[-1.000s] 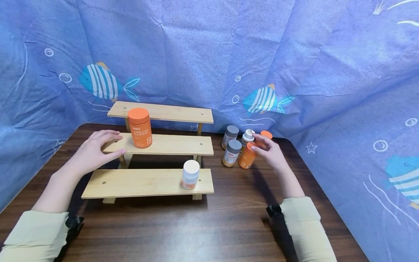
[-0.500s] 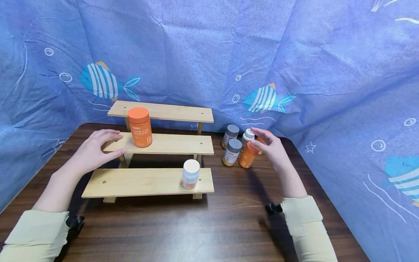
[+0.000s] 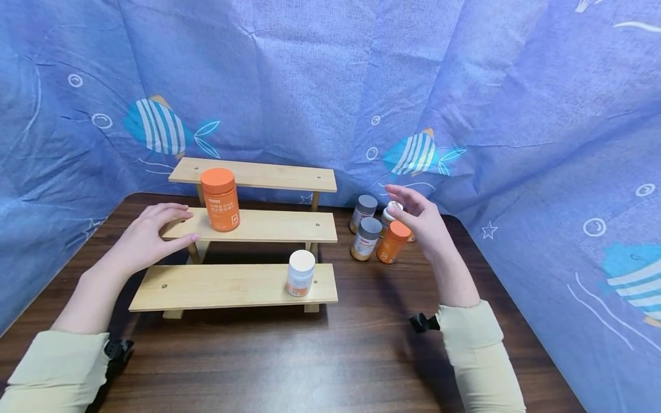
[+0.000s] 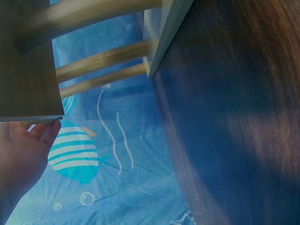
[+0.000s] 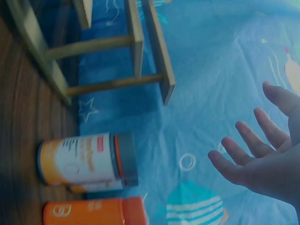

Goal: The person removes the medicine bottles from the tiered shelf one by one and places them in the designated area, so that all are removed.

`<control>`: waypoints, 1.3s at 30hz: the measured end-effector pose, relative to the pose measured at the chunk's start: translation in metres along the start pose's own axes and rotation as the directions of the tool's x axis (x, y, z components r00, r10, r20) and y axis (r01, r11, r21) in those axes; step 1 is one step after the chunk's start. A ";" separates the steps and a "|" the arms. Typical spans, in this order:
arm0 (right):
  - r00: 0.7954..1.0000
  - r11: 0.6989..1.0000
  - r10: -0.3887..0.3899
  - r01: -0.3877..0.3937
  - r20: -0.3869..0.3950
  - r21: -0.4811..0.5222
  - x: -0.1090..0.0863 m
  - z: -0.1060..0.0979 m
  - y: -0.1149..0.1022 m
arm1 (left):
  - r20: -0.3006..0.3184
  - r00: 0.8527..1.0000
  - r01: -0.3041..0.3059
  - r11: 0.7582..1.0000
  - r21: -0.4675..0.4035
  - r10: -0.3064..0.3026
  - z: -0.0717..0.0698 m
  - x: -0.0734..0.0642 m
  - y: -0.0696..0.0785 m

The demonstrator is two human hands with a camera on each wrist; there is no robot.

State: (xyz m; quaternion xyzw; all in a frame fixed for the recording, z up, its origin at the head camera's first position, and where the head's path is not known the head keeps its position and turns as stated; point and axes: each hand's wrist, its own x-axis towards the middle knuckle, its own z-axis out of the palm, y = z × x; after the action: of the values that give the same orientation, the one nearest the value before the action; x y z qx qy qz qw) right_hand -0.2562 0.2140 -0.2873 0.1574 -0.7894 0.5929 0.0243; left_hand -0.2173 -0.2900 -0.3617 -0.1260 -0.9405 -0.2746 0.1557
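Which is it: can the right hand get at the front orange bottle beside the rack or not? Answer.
Probably yes: the right hand holds nothing, hovers nearby, and nothing stands before the front orange bottle, though the nearer grey-capped bottle sits close beside it.

Place: curtained-off tabletop nook, wider room hidden | blue fish-print cloth (image 3: pixel 310 86) hangs behind and along both sides | dark wood-grain table (image 3: pixel 248 367) within

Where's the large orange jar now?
In the head view, the large orange jar stands toward the left end of the middle shelf, beside the left hand.
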 end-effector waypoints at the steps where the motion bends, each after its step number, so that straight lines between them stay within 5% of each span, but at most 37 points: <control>1: 1.000 1.000 -0.007 0.007 0.002 0.010 0.000 0.002 -0.002 | 0.002 1.000 0.000 1.000 0.000 0.000 0.000 0.000 0.000; 19: 0.984 0.973 -0.164 0.151 0.065 0.173 0.015 0.041 -0.048 | -0.006 1.000 -0.008 1.000 0.001 0.008 0.000 0.001 0.000; 39: 0.972 0.977 -0.180 0.160 0.148 0.141 0.035 0.092 -0.083 | -0.010 1.000 -0.007 1.000 0.008 0.007 0.000 0.000 0.000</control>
State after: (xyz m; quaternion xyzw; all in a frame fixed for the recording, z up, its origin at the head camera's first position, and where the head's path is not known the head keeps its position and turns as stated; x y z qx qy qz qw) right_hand -0.2526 0.0990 -0.2292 0.2728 -0.7326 0.6236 0.0014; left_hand -0.2172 -0.2899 -0.3619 -0.1275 -0.9403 -0.2710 0.1618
